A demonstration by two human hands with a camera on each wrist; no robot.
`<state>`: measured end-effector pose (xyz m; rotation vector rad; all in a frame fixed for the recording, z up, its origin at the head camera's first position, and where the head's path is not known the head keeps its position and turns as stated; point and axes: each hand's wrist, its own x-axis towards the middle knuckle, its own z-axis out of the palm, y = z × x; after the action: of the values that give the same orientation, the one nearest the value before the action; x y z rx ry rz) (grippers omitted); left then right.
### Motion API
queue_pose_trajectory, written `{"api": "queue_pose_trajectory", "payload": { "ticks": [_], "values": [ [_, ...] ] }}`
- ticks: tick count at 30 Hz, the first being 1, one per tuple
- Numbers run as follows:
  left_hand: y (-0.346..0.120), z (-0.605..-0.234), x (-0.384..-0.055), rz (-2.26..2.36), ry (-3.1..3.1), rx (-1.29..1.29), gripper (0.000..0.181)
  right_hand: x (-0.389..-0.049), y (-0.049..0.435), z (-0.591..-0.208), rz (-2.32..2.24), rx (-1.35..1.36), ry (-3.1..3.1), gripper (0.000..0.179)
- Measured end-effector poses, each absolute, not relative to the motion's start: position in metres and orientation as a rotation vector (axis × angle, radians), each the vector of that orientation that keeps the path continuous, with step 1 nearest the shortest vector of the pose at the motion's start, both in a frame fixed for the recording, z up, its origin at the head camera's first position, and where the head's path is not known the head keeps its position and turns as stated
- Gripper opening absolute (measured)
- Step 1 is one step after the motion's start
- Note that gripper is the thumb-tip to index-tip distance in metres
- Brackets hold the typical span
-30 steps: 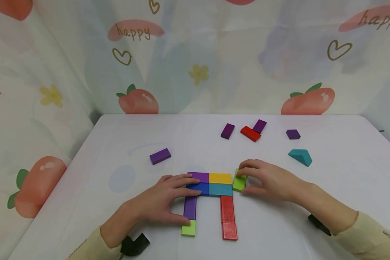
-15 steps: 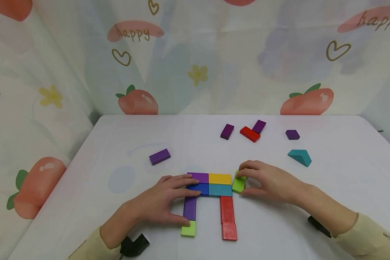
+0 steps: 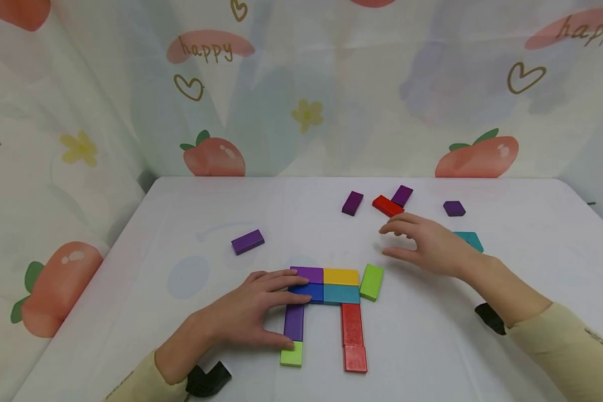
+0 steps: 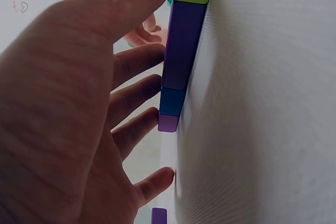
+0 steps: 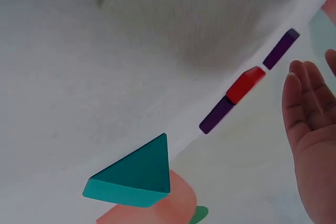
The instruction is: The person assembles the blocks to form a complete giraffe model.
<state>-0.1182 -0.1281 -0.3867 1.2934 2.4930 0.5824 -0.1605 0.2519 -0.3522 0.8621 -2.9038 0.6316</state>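
My left hand (image 3: 243, 312) rests with extended fingers on the purple block (image 3: 310, 274) and blue block (image 3: 315, 291) of a flat block figure. Its thumb touches a small green block (image 3: 291, 357) below a long purple block (image 3: 293, 324). Yellow (image 3: 340, 276) and teal (image 3: 341, 293) blocks continue the rows rightward, above two red blocks (image 3: 352, 325) in a column. A tilted green block (image 3: 372, 282) lies at the figure's right. Over the table, between that block and a red block (image 5: 245, 85), my right hand (image 3: 427, 245) hovers, holding nothing, fingers slightly bent.
At the back lie purple blocks (image 3: 352, 203), and a purple piece (image 3: 454, 209) sits farther right. A teal triangular block (image 5: 134, 177) is partly behind my right hand in the head view. Another purple block (image 3: 248, 242) lies back left.
My right hand has let go of the tilted green block and moved back and slightly right, away from it. The left hand stays in place.
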Motion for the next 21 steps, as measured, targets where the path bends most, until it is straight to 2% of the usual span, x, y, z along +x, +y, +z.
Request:
{"api": "queue_pose_trajectory", "payload": {
  "ticks": [12, 21],
  "values": [
    [-0.129, -0.387, -0.118, 0.591, 2.488, 1.299, 0.072, -0.212, 0.264, -0.352, 0.604, 0.611, -3.031, 0.043],
    [-0.129, -0.386, -0.118, 0.592, 2.484, 1.306, 0.072, -0.216, 0.262, -0.357, 0.522, 0.554, -3.154, 0.051]
  ]
}}
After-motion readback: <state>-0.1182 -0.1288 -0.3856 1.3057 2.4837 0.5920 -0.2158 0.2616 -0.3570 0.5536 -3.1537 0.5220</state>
